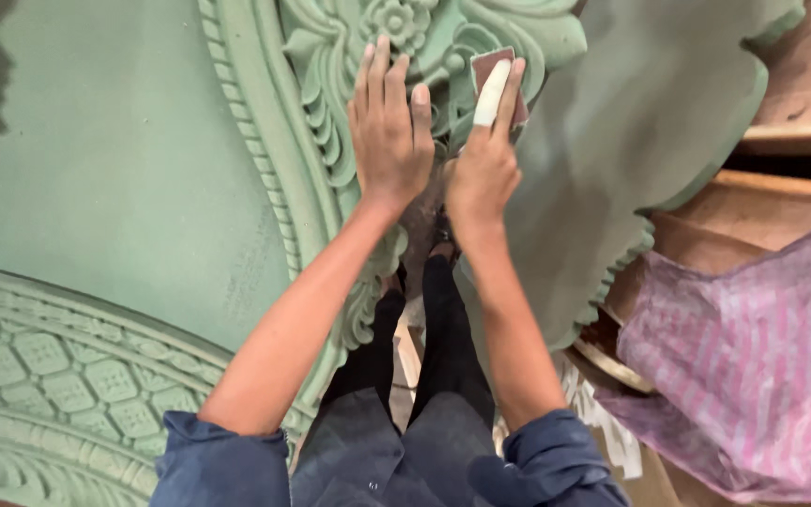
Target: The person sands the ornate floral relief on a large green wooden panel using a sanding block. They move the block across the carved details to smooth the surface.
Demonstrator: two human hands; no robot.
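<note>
Right hand [486,160] pinches thin, floppy sandpaper piece [492,71] under taped finger on far carved green panel [330,113]; left hand [389,131] flat, open, bracing the rigid, likely heavy relief.

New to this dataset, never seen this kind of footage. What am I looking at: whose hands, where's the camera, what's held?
There is one picture, from a camera worn on a person's head, looking down at their own bare hands. No machine is involved. The left hand rests flat on a green carved panel with flower and leaf relief. The right hand presses a small reddish-brown piece of sandpaper against the carving; one finger wears a white wrap. A pink striped cloth lies at the right, over wooden boards.
</note>
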